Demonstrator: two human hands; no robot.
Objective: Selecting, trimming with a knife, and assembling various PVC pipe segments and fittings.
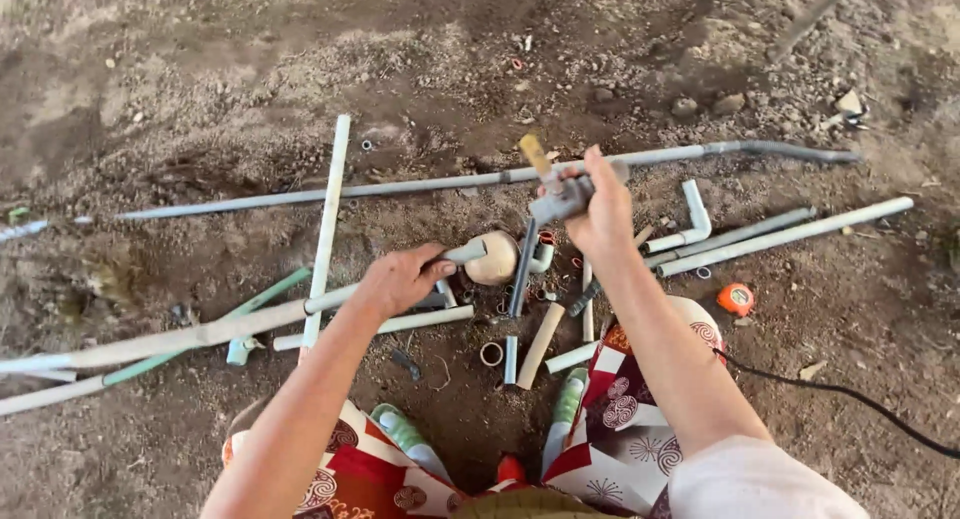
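Note:
My left hand [398, 279] is closed around a long grey plastic pipe [200, 331] near its end, which points right toward a tan round object [494, 258] on the dirt. My right hand [603, 211] is raised above the ground and grips a grey pipe fitting [560, 195] that has a yellow-tipped handle [535, 154] sticking up to the left. A short dark pipe [520, 274] hangs down from below that fitting. Both arms reach forward over my knees in red patterned cloth.
Many grey and white pipes lie scattered on the dirt, among them a long pipe [420, 186] across the back and two [780, 237] at the right. An orange tape measure [736, 299] and a black cable [850, 394] lie at the right. Small rings and offcuts [491, 354] sit near my green-soled feet.

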